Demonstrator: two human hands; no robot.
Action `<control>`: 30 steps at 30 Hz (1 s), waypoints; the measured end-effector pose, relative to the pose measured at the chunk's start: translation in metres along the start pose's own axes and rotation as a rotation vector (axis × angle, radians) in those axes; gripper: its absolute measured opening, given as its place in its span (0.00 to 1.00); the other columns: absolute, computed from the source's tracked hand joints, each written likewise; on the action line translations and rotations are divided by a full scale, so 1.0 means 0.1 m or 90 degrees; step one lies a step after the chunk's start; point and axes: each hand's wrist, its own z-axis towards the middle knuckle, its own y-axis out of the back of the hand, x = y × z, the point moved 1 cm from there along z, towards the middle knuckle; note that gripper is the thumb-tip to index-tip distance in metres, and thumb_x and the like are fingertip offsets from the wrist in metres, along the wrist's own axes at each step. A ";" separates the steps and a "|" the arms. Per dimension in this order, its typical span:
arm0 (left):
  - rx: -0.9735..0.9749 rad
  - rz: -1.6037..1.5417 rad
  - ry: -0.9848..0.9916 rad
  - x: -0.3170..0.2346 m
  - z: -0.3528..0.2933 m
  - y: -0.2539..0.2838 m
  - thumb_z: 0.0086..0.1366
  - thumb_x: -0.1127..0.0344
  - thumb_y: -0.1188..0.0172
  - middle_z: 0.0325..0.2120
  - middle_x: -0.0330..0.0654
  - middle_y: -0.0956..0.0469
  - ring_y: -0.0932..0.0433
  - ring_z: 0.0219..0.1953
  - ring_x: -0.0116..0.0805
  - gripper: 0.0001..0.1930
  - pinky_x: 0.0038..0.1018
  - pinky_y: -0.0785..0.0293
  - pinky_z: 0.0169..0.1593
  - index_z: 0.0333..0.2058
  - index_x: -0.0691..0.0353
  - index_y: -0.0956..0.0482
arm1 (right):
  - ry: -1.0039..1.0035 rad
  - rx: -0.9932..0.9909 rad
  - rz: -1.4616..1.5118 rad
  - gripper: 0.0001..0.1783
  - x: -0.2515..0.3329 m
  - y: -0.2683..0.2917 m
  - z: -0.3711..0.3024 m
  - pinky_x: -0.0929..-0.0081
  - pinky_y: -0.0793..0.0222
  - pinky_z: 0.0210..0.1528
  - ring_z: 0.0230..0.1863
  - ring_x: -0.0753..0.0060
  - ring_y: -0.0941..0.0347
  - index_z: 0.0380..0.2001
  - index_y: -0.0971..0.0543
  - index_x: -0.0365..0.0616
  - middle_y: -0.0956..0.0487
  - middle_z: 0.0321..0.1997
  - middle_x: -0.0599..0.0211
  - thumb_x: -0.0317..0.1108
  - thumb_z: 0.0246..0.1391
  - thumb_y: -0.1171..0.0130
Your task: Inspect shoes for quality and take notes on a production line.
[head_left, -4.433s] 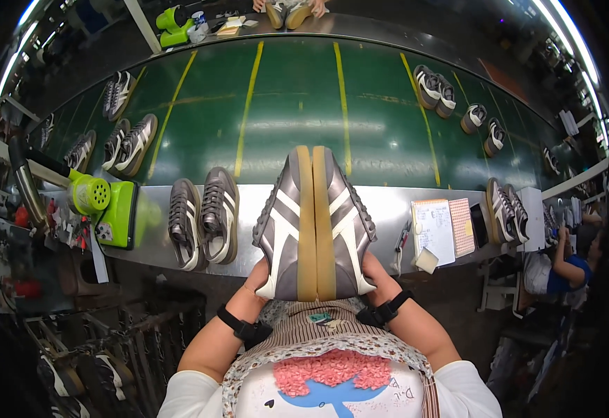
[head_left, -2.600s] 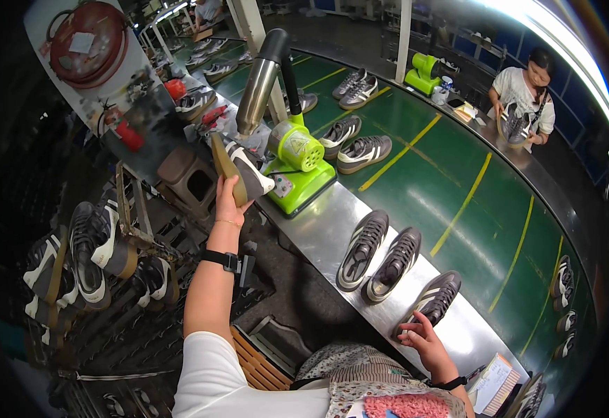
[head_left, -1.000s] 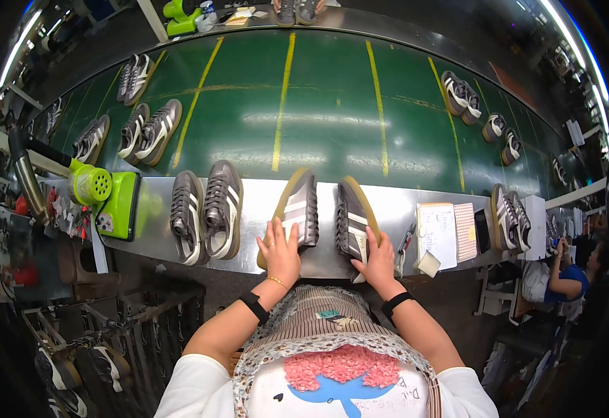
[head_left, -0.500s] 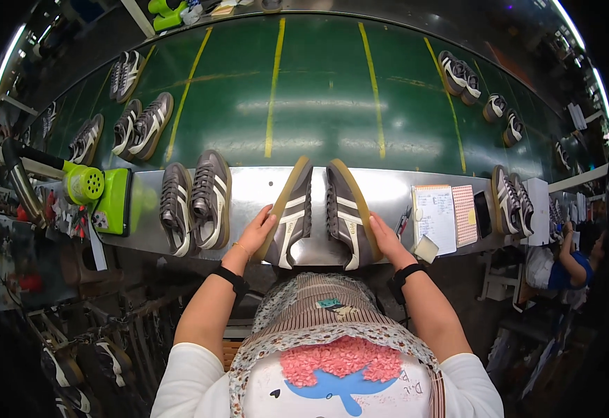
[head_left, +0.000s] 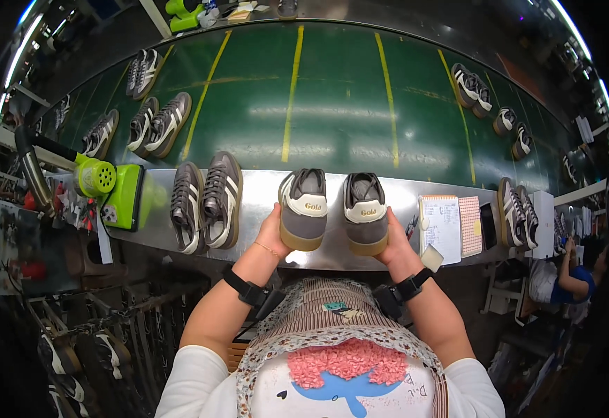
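My left hand (head_left: pixel 271 233) grips the left grey sneaker (head_left: pixel 303 207) at its outer side, heel toward me. My right hand (head_left: pixel 393 241) holds the right grey sneaker (head_left: pixel 365 211) the same way. Both shoes have white heel tabs and tan soles and stand side by side, upright, over the steel bench (head_left: pixel 262 191). A black band sits on each wrist.
Another grey pair (head_left: pixel 205 202) lies on the bench to the left, beside a green machine (head_left: pixel 119 191). Notepads (head_left: pixel 449 224) and a further pair (head_left: pixel 514 212) lie to the right. More shoes ride the green conveyor belt (head_left: pixel 304 104). A person (head_left: pixel 573 268) bends at the far right.
The two sneakers, tilted on their sides with soles outward half a second ago, now stand upright with heels facing me. My hands stayed on their outer sides.
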 end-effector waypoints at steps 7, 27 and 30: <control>0.105 -0.120 0.017 0.16 -0.08 -0.15 0.66 0.58 0.60 0.45 0.47 0.28 0.28 0.47 0.44 0.18 0.39 0.32 0.52 0.48 0.62 0.31 | 0.005 0.071 0.116 0.32 -0.20 -0.30 -0.08 0.54 0.43 0.59 0.57 0.55 0.37 0.55 0.36 0.47 0.34 0.58 0.59 0.57 0.60 0.75; -0.233 0.698 -0.433 0.16 0.28 0.13 0.66 0.58 0.59 0.48 0.52 0.30 0.30 0.49 0.43 0.22 0.31 0.34 0.52 0.55 0.63 0.39 | 0.305 -0.070 -0.449 0.28 -0.05 0.40 0.25 0.64 0.38 0.53 0.52 0.60 0.33 0.55 0.38 0.40 0.31 0.53 0.53 0.50 0.61 0.63; -0.095 0.923 -0.398 0.41 0.53 0.77 0.62 0.67 0.55 0.45 0.55 0.27 0.27 0.46 0.46 0.23 0.30 0.35 0.52 0.57 0.55 0.39 | 0.541 -0.092 -1.028 0.23 -0.15 0.84 0.33 0.65 0.36 0.48 0.45 0.55 0.30 0.54 0.37 0.38 0.29 0.46 0.49 0.39 0.58 0.55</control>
